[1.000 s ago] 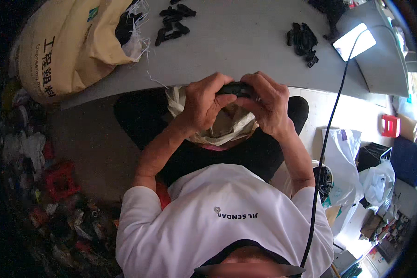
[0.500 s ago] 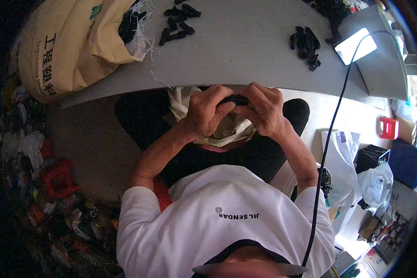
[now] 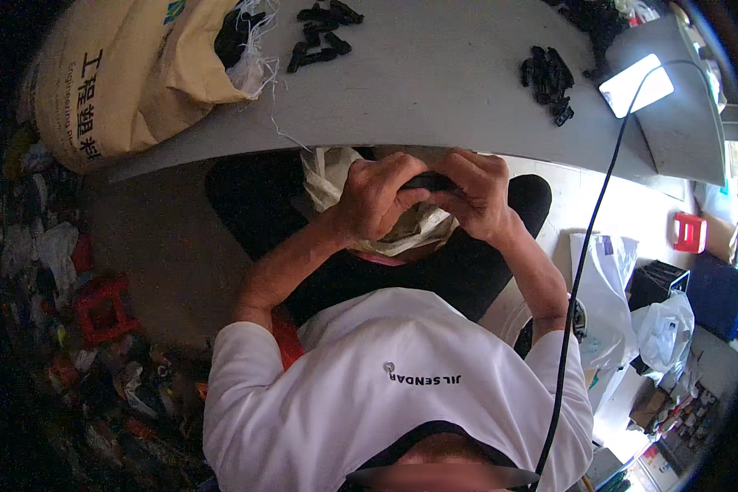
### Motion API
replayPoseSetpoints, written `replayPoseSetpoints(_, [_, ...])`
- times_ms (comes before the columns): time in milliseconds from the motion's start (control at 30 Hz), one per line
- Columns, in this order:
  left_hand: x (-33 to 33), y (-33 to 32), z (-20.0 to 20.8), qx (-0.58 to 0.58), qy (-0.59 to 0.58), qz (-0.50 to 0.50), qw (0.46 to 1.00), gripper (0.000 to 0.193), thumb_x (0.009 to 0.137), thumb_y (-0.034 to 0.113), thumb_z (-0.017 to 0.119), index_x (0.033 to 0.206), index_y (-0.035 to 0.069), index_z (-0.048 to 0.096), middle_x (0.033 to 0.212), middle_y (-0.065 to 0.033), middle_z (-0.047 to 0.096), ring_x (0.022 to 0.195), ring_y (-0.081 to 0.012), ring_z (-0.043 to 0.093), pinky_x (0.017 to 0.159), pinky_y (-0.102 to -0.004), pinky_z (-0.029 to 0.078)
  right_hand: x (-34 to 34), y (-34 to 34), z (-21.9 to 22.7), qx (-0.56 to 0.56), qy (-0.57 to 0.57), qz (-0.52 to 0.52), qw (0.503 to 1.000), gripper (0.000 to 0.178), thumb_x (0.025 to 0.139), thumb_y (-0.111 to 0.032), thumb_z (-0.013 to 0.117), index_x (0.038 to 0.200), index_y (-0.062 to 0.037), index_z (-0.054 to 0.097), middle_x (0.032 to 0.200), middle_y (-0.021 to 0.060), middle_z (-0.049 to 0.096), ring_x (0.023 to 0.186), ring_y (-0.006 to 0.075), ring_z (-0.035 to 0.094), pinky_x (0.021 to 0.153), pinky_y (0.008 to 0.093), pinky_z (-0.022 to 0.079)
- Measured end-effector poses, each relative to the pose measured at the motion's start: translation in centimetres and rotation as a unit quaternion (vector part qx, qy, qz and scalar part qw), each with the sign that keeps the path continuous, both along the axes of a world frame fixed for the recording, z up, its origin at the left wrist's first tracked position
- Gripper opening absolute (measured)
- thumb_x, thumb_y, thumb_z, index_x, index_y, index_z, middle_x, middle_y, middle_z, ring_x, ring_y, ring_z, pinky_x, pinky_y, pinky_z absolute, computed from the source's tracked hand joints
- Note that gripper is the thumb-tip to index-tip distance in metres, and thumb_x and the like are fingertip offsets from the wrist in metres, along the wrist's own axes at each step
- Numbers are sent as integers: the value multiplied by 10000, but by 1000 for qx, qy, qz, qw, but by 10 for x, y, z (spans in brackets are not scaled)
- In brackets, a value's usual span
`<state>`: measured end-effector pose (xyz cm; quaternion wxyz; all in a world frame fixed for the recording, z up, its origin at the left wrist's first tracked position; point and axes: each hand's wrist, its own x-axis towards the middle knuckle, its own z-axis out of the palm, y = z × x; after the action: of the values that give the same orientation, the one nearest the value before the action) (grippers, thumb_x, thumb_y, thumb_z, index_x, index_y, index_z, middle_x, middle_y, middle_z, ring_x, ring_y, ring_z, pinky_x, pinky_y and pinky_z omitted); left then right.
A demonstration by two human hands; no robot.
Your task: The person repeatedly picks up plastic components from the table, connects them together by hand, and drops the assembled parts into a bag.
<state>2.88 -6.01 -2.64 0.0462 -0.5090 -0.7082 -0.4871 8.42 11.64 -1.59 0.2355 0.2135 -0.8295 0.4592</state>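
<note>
Between both hands, just in front of the table edge, is a dark elongated plastic part point(image 3: 425, 182). My left hand point(image 3: 377, 195) has its fingers curled round one end, thumb below. My right hand point(image 3: 474, 190) grips the other end the same way. The fingers hide much of the part, so its exact kind does not show. Below the hands, an off-white woven sack point(image 3: 410, 232) lies open between my legs.
On the grey table point(image 3: 418, 90) lie a small group of black parts point(image 3: 324, 37) and a black pile point(image 3: 548, 80). A tan sack point(image 3: 139, 82) leans at the left. A lit white panel point(image 3: 636, 85) with a black cable point(image 3: 586, 230) is at the right. Red stools point(image 3: 105, 312) stand on the floor.
Both hands still grip the dark part and have shifted only slightly to the right and down in the picture. The table and sacks appear a little shifted as the view moved.
</note>
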Motion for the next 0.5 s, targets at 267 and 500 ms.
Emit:
replayPoseSetpoints(267, [-4,11,5,17,-142,-32,989,274,840,246,627,939,6,539,791,-143,563,733,-289,601,626,-351,457,6,12,-2,-52,-109,-17,993,329,642,-231,777,733,25,591,604,65,473,545,164,450,503,292,365])
replayPoseSetpoints(500, [-5,-4,10,-41,-153,24,987,289,868,294,600,881,8,555,768,-98,554,656,-218,572,602,-344,451,9,0,1,-124,-158,19,979,327,711,-220,757,797,43,583,686,63,514,594,148,471,545,281,399])
